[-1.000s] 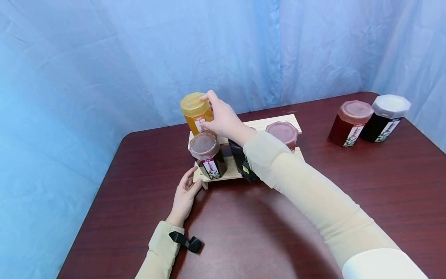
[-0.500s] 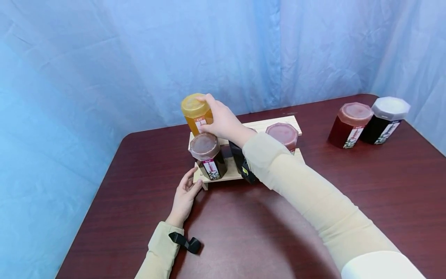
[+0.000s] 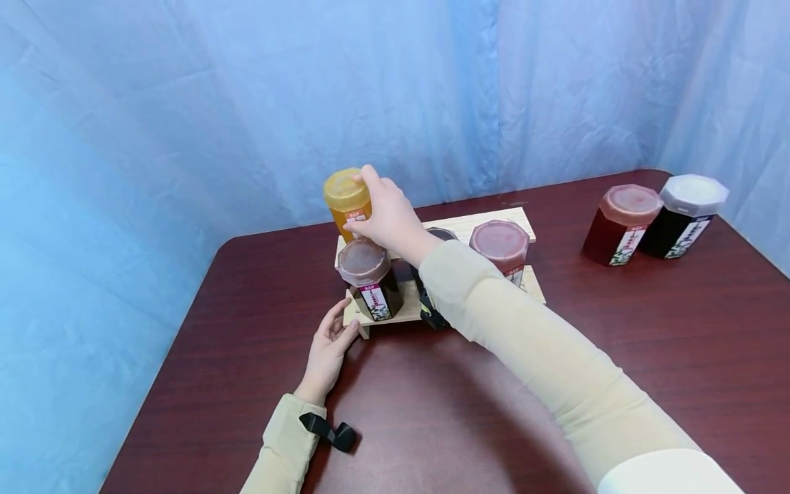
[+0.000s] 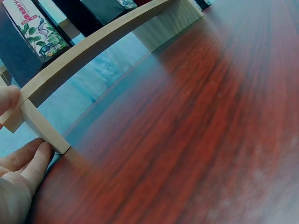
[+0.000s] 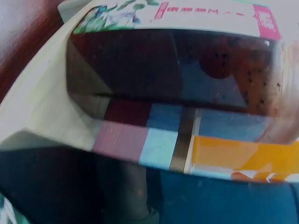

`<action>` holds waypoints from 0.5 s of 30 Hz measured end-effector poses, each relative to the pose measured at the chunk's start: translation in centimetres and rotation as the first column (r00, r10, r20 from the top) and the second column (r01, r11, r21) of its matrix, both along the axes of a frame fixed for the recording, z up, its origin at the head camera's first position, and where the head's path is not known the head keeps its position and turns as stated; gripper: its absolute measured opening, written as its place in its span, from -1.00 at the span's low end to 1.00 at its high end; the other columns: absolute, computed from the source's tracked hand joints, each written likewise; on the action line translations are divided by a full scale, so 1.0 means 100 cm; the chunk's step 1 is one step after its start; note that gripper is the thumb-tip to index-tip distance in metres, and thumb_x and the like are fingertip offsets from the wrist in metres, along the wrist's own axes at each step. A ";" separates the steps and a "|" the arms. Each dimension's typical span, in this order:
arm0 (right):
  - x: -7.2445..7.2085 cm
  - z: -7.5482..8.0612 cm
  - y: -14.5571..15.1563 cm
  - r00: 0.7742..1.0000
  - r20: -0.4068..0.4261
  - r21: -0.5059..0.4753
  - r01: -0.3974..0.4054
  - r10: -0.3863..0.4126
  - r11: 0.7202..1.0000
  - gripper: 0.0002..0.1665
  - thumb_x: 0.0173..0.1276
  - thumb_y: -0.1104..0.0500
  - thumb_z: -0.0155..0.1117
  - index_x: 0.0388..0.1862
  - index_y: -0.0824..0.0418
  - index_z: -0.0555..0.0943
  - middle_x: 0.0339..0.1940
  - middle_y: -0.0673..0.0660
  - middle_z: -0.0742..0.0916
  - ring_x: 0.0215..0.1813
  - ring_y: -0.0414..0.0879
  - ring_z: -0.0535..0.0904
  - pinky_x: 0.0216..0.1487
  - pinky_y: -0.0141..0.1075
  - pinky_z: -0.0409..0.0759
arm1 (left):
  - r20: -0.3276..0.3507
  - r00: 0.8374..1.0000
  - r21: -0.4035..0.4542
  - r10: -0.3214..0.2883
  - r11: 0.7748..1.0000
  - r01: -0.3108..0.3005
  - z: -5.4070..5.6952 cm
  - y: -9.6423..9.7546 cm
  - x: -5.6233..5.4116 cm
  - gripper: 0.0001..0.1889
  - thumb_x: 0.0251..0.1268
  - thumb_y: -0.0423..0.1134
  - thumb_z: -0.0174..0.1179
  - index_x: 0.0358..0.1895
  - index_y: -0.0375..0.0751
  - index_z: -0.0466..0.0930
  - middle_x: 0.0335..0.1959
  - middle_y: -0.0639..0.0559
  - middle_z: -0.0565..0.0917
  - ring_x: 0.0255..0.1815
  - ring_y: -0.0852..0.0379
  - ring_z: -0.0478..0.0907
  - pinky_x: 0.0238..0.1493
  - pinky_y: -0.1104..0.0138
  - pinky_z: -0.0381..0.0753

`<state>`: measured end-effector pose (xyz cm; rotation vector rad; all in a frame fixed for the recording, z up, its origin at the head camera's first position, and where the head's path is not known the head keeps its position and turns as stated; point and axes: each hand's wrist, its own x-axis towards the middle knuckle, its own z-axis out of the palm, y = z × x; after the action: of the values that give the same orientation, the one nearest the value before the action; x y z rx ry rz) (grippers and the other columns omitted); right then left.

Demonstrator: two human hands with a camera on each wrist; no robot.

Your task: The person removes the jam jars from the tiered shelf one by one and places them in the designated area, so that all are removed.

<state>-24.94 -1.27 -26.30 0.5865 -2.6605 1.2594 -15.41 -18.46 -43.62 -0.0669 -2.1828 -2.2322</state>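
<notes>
The wooden rack (image 3: 410,306) has its end pinched by the left hand (image 3: 324,355). Left of the right hand's (image 3: 390,218) fingers, held in their curl, the yellow jar (image 3: 345,199) points lid up, long axis near vertical, its label (image 3: 356,217) facing the person.
</notes>
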 end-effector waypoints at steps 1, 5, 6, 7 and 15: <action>0.000 0.000 0.000 1.000 -0.002 -0.003 0.006 -0.006 1.000 -0.24 0.13 0.09 0.45 0.24 0.08 0.25 0.09 0.18 0.52 0.12 0.02 0.45 0.06 -0.13 0.49 | -0.001 1.000 -0.003 0.000 1.000 0.000 0.000 0.000 0.000 -0.47 0.33 -0.46 0.06 0.36 -0.29 0.23 -0.17 0.20 0.57 -0.20 0.36 0.54 -0.06 0.52 0.50; 0.002 0.000 -0.001 1.000 -0.009 -0.020 0.023 -0.023 1.000 -0.25 0.12 0.12 0.45 0.22 0.09 0.27 0.06 0.19 0.52 0.07 0.03 0.46 0.01 -0.12 0.51 | 0.000 1.000 -0.001 0.003 1.000 -0.003 0.002 0.001 0.001 -0.47 0.33 -0.46 0.05 0.36 -0.27 0.23 -0.18 0.21 0.57 -0.21 0.36 0.54 -0.06 0.51 0.50; 0.003 0.000 -0.001 1.000 -0.010 -0.023 0.027 -0.027 0.999 -0.26 0.11 0.12 0.45 0.21 0.09 0.27 0.06 0.19 0.52 0.06 0.04 0.47 0.01 -0.12 0.52 | 0.000 1.000 -0.003 0.003 1.000 -0.003 0.002 0.001 0.001 -0.48 0.33 -0.47 0.05 0.36 -0.27 0.23 -0.18 0.20 0.57 -0.21 0.36 0.54 -0.06 0.51 0.50; 0.003 0.000 -0.001 0.999 -0.013 -0.027 0.033 -0.033 0.999 -0.26 0.10 0.12 0.45 0.21 0.09 0.28 0.06 0.20 0.52 0.06 0.04 0.47 0.01 -0.11 0.52 | 0.000 1.000 -0.003 0.005 1.000 -0.005 0.002 0.001 0.001 -0.48 0.33 -0.47 0.05 0.36 -0.27 0.24 -0.18 0.20 0.57 -0.21 0.36 0.54 -0.05 0.51 0.50; 0.005 -0.002 0.000 0.997 -0.018 -0.096 0.067 -0.069 0.993 -0.26 0.03 0.14 0.50 0.15 0.10 0.32 0.05 0.16 0.57 0.04 0.02 0.50 0.00 -0.15 0.54 | 0.002 1.000 -0.027 0.012 1.000 -0.012 0.001 0.000 0.001 -0.48 0.33 -0.43 0.07 0.35 -0.30 0.24 -0.12 0.13 0.56 -0.18 0.36 0.54 -0.04 0.51 0.50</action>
<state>-24.48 -1.27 -26.49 0.4885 -2.5626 1.3445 -15.29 -18.48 -43.50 -0.0520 -2.2083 -2.1983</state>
